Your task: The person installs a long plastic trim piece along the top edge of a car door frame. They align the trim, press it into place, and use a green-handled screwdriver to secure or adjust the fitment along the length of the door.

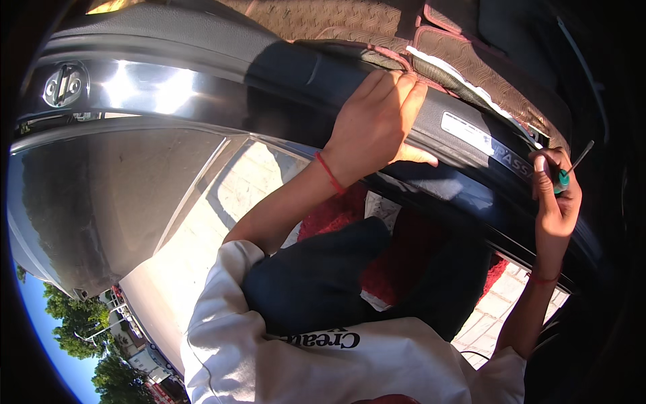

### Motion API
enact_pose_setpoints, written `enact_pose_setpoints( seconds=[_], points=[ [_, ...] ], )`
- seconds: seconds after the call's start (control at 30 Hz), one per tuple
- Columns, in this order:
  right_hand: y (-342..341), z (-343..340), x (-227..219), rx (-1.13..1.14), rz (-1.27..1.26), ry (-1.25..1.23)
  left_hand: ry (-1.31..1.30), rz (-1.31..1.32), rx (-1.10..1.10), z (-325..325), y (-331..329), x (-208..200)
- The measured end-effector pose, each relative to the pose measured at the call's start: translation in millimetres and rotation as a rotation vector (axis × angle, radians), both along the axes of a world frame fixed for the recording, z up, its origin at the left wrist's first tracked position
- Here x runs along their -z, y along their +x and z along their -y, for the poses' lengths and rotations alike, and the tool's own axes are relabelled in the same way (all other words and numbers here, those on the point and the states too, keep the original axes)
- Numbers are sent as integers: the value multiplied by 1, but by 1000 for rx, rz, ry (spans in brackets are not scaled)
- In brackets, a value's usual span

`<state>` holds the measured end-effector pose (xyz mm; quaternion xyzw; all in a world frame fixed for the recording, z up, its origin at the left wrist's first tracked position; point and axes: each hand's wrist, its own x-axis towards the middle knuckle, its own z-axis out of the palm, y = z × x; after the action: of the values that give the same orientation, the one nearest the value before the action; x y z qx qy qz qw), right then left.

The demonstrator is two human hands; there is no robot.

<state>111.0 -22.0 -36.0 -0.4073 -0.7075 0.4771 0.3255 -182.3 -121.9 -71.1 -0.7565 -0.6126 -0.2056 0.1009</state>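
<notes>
My left hand [378, 121] lies over the dark sill trim [431, 121] of a car doorway. Its fingers curl over the inner edge beside the floor mat, while the thumb reaches along the outer side. Farther right, my right hand [557, 195] holds a screwdriver [562, 180] with a green handle. The thin metal shaft points up and away to the right. Some right fingertips are bent near the end of the trim; whether they touch it is hard to tell. A bright printed plate [466, 132] sits on the trim between my hands.
Brown textured floor mats [464, 60] with reddish edging line the car's inside, next to a ragged white strip [451, 69]. An open car door [87, 209] stands at the left. A metal striker [66, 85] is on the body. Red fluffy material [333, 212] and paving [259, 175] lie below.
</notes>
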Motion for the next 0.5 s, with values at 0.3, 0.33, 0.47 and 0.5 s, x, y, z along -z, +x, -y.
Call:
enact_pose_setpoints(
  seconds=[0.3, 0.33, 0.47, 0.5],
  points=[
    [-186, -48, -4, -487, -20, -314, -46, 50, 2, -13, 0, 6],
    [-202, -53, -8, -582, 31, -286, -70, 79, 9, -10, 0, 4],
    [-251, -47, -68, -677, 587, -332, -215, 27, -7, 0, -8, 0],
    [-258, -58, -75, -694, 745, -422, -202, 14, -11, -2, -4, 0]
  ],
)
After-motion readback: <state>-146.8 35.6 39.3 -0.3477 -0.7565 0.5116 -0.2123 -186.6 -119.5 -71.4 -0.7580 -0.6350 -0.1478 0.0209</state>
